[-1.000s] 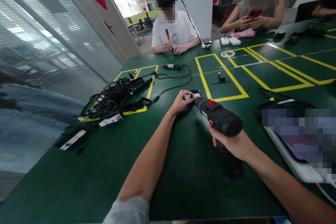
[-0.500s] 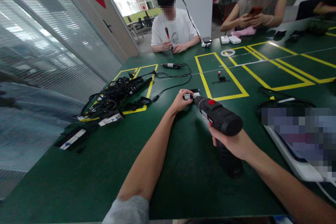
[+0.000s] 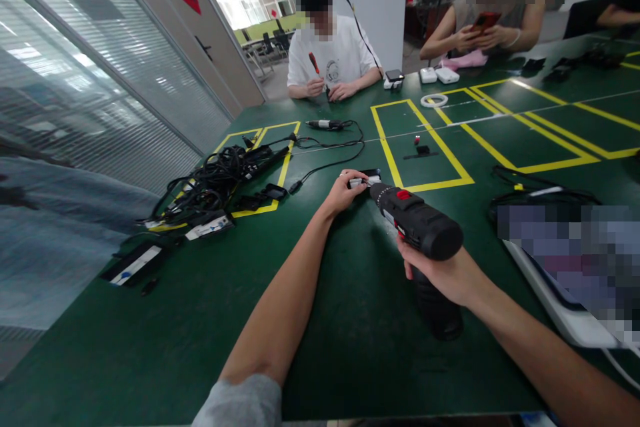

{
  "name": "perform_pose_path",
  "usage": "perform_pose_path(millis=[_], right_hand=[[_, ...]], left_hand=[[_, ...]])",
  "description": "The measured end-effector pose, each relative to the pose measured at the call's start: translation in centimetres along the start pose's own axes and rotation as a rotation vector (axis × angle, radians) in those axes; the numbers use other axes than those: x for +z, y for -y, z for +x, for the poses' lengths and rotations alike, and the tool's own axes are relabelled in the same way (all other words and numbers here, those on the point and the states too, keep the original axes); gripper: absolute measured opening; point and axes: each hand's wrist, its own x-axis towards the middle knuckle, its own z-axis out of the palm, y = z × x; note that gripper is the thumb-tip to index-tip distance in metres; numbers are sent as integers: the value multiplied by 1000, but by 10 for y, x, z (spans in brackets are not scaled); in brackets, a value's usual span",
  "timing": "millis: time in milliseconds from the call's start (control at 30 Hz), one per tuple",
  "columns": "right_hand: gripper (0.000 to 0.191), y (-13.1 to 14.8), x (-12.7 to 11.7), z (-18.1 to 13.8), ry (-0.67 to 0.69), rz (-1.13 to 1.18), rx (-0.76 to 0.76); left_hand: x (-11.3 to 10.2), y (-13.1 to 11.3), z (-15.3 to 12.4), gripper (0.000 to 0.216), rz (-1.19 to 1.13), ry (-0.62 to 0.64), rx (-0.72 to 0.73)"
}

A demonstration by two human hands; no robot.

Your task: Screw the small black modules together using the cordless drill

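My right hand is wrapped round the grip of a black cordless drill with red details. The drill points away from me and to the left, its bit end at a small black-and-white block on the green table. My left hand grips that block from the left, fingers closed on its near side. Whether the bit touches the block is hidden by the chuck and fingers.
A heap of black cables and adapters lies on the left. Beyond my hands sits a corded pen-like tool. A white-edged device lies at right. Across the table one person holds a screwdriver, another a phone.
My hands, the drill and the block stay almost in place. The screwdriver held by the person opposite has tilted slightly to the left.
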Motion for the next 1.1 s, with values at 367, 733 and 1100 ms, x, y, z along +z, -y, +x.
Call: perform_pose_path(millis=[367, 733, 1100], right_hand=[[15, -1, 0, 0, -19, -33, -22], [7, -3, 0, 0, -9, -40, -29], [10, -1, 0, -1, -23, -54, -31]], left_hand=[[0, -2, 0, 20, 14, 3, -12], [2, 4, 1, 20, 7, -10, 1], [1, 1, 1, 20, -4, -5, -1]])
